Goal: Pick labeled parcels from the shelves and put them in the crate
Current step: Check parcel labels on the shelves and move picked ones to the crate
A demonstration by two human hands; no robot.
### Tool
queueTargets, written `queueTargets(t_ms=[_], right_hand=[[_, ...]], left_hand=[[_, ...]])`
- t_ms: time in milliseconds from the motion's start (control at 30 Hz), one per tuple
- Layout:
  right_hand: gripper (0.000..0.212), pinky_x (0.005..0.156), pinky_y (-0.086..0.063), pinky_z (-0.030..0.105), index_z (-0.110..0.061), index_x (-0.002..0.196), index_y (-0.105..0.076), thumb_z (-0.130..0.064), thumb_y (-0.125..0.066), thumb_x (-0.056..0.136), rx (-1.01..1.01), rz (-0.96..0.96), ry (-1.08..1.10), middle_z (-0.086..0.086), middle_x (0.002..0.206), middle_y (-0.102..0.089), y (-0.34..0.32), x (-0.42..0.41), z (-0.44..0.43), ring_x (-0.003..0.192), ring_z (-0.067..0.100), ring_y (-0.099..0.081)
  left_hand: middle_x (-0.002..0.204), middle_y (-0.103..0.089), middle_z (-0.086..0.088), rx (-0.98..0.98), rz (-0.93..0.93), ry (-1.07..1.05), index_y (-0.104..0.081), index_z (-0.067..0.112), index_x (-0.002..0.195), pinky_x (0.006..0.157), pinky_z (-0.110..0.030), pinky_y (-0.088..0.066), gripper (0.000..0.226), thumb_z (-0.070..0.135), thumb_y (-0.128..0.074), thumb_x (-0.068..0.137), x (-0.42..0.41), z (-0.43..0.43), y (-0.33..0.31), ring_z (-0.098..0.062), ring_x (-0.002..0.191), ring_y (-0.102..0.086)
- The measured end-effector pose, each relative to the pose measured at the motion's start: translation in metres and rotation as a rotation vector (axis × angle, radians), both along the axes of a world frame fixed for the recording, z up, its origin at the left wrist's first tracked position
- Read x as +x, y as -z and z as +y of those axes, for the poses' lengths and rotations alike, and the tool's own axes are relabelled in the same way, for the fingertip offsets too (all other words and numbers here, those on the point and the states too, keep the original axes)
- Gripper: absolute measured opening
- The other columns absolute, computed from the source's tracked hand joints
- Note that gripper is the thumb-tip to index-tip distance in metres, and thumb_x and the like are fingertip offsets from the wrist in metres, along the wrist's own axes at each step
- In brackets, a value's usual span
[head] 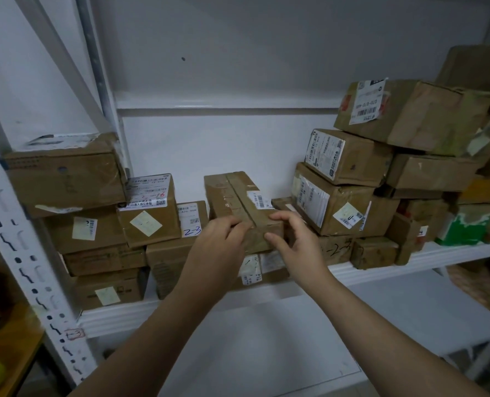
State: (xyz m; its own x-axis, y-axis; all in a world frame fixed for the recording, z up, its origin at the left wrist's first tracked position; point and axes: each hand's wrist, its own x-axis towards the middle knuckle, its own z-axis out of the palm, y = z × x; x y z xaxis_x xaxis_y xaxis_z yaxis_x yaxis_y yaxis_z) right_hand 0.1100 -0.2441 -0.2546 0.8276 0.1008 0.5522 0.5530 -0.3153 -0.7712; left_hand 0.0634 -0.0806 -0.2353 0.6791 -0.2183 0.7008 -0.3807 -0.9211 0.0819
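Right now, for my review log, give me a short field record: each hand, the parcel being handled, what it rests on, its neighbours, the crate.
left hand: grips the near end of the long taped parcel
right hand: grips the same end, thumb on the front face, fingers on top
support: lower boxes on the white shelf
label: small barcode label on top
neighbours: box marked 2-2 left, stacked boxes right
crate: not in view

The long brown cardboard parcel [239, 207] is sealed with glossy clear tape and carries a white paper label. The white-painted metal shelf [427, 255] is seen smooth and slightly shiny.
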Motion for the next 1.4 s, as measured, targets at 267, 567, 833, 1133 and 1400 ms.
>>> queueTargets(t_ms=[267, 567, 833, 1133, 1400], right_hand=[[0.032, 0.094, -0.043, 0.051, -0.032, 0.116, -0.053, -0.041, -0.057, 0.086, -0.19, -0.106, 0.02, -0.019, 0.114, -0.049, 0.0, -0.003, 0.008, 0.11, 0.012, -0.049], [0.021, 0.096, -0.043, 0.037, -0.015, 0.11, -0.061, -0.012, -0.059, 0.09, -0.229, -0.284, 0.199, -0.01, 0.112, -0.054, -0.05, -0.011, -0.044, 0.111, 0.013, -0.051], [0.024, 0.098, -0.04, 0.035, -0.014, 0.111, -0.061, -0.012, -0.061, 0.088, -0.274, -0.362, 0.469, -0.009, 0.116, -0.045, -0.092, -0.012, -0.139, 0.116, 0.009, -0.041], [0.054, 0.111, -0.031, 0.042, -0.022, 0.14, -0.038, -0.025, -0.059, 0.09, -0.325, -0.239, 0.573, 0.003, 0.143, -0.034, -0.155, 0.016, -0.23, 0.134, 0.022, -0.033], [0.068, 0.106, -0.031, 0.03, -0.026, 0.151, -0.018, -0.025, -0.056, 0.095, 0.139, 0.067, 0.154, 0.001, 0.143, -0.042, -0.178, 0.043, -0.25, 0.133, 0.018, -0.04]], left_hand=[[0.098, -0.064, -0.005, 0.033, 0.001, -0.032, -0.067, 0.01, 0.106, 0.075, -0.035, -0.046, 0.03, 0.026, -0.055, 0.085, -0.002, 0.009, -0.007, -0.024, 0.086, -0.061], [0.111, -0.062, -0.005, 0.002, -0.033, 0.032, -0.064, 0.014, 0.116, 0.087, -0.04, -0.043, 0.027, 0.021, -0.059, 0.09, 0.008, -0.017, -0.047, -0.026, 0.101, -0.057], [0.124, -0.053, 0.0, -0.03, -0.014, 0.206, -0.055, 0.019, 0.127, 0.096, -0.031, -0.035, 0.034, 0.029, -0.05, 0.095, 0.03, -0.103, -0.076, -0.019, 0.115, -0.046], [0.143, -0.032, -0.008, -0.184, -0.035, 0.254, -0.024, 0.023, 0.148, 0.102, -0.042, -0.04, 0.065, 0.034, -0.055, 0.091, 0.082, -0.212, -0.146, -0.027, 0.126, -0.041], [0.154, -0.029, 0.0, -0.449, 0.203, 0.285, -0.005, 0.036, 0.15, 0.106, -0.037, -0.037, 0.074, 0.048, -0.051, 0.093, 0.111, -0.253, -0.167, -0.025, 0.136, -0.037]])
